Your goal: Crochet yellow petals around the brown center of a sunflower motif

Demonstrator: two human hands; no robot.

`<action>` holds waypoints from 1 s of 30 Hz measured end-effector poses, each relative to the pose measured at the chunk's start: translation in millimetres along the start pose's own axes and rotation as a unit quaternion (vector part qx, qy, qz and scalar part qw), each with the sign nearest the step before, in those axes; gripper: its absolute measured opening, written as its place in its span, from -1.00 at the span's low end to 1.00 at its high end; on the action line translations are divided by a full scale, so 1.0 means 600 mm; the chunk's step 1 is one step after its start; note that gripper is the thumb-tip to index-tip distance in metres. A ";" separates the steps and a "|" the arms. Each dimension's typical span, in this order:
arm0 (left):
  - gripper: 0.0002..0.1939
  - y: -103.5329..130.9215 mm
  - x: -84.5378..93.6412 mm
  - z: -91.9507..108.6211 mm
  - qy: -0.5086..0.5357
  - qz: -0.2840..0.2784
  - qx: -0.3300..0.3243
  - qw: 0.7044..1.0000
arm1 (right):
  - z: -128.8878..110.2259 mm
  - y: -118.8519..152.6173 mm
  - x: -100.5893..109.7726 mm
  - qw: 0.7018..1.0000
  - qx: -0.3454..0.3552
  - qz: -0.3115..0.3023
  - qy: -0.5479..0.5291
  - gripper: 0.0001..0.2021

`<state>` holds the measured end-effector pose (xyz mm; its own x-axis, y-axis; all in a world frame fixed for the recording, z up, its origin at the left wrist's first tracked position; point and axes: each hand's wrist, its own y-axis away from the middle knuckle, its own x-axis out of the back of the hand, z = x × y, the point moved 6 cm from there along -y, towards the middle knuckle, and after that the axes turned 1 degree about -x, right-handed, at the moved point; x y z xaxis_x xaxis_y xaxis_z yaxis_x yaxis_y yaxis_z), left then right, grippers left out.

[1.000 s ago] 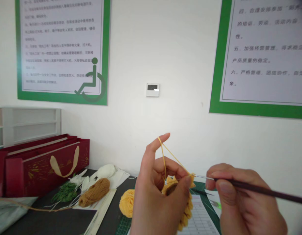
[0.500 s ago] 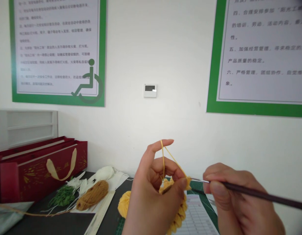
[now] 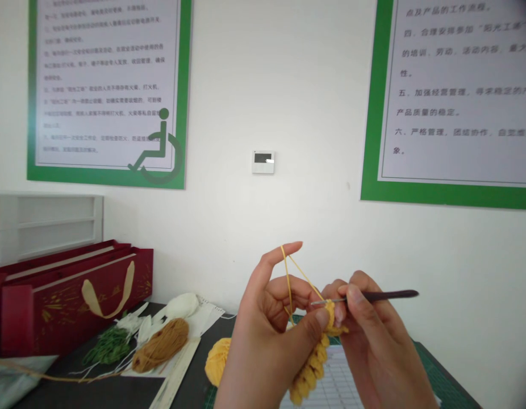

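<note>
Both full: L hand [image 3: 269,335] pinching ylw crochet [image 3: 313,368], R hand [image 3: 371,326] gripping hook [image 3: 391,295].

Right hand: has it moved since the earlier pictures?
Yes: judged against the white wall panel, the right hand has moved left, closer to the left hand.

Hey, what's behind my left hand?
Behind your left hand, a yellow ball, the green mat, a printed sheet and the wall show past its edges. The ball's right side is covered; anything else directly behind the hand can't be seen.
</note>
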<state>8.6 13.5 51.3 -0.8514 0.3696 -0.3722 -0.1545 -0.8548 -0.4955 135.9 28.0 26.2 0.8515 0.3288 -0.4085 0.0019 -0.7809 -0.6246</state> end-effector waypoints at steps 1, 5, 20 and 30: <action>-0.19 0.001 -0.001 0.001 0.008 0.006 -0.001 1.000 | -0.007 0.000 0.002 0.999 0.031 -0.009 0.026 -0.77; -0.01 0.006 -0.005 0.003 0.019 0.034 -0.007 0.999 | -0.056 0.009 0.001 0.939 0.243 -0.075 0.232 -0.88; 0.15 0.010 -0.026 -0.007 0.154 -0.092 0.101 0.979 | -0.046 0.010 -0.007 0.976 0.200 -0.049 0.068 -0.87; -0.30 0.008 -0.025 -0.018 0.145 -0.181 0.113 0.966 | -0.029 0.013 -0.002 0.998 0.005 -0.042 -0.044 -0.75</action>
<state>26.0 8.2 45.9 -0.5509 0.7172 -0.4269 -0.5491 -0.6966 -0.4617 143.9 11.9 33.4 0.7995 0.4386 -0.4105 0.0660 -0.7433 -0.6657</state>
